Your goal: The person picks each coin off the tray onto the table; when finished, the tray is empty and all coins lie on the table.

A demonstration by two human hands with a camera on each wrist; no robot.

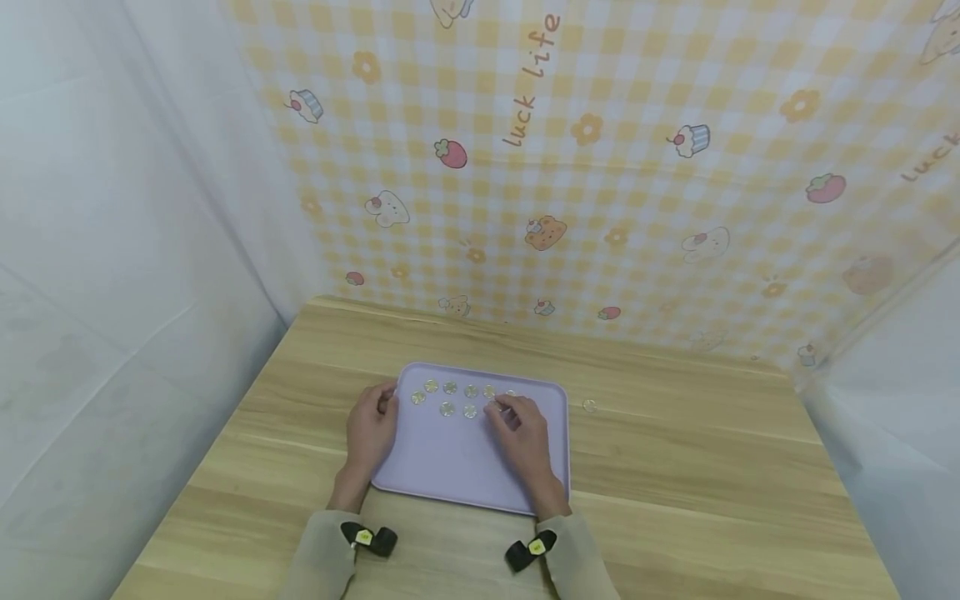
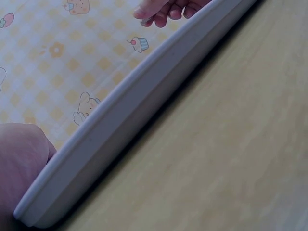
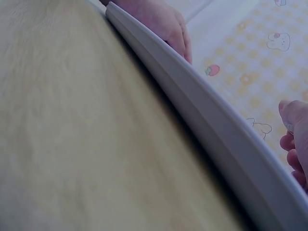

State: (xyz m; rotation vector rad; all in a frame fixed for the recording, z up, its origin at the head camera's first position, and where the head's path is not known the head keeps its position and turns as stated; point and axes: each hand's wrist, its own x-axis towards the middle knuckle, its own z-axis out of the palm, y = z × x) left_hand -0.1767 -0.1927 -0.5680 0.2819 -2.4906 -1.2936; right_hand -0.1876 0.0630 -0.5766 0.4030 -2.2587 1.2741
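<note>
A lavender tray (image 1: 457, 467) lies on the wooden table, with several shiny round coins (image 1: 471, 391) spread in two loose rows along its far half. At the tray's left side, my left hand (image 1: 371, 429) holds the rim between thumb and fingers. Above the right part of the tray is my right hand (image 1: 523, 437), its thumb and fingertips pinching a coin (image 3: 290, 128), mostly hidden by the fingers. In the left wrist view, the right fingers (image 2: 161, 19) show curled beyond the tray's edge.
One more coin (image 1: 590, 406) lies on the wooden table (image 1: 675, 475), just right of the tray. A checked yellow cloth (image 1: 585, 183) hangs behind the table, and pale sheets (image 1: 135, 250) hang at both sides.
</note>
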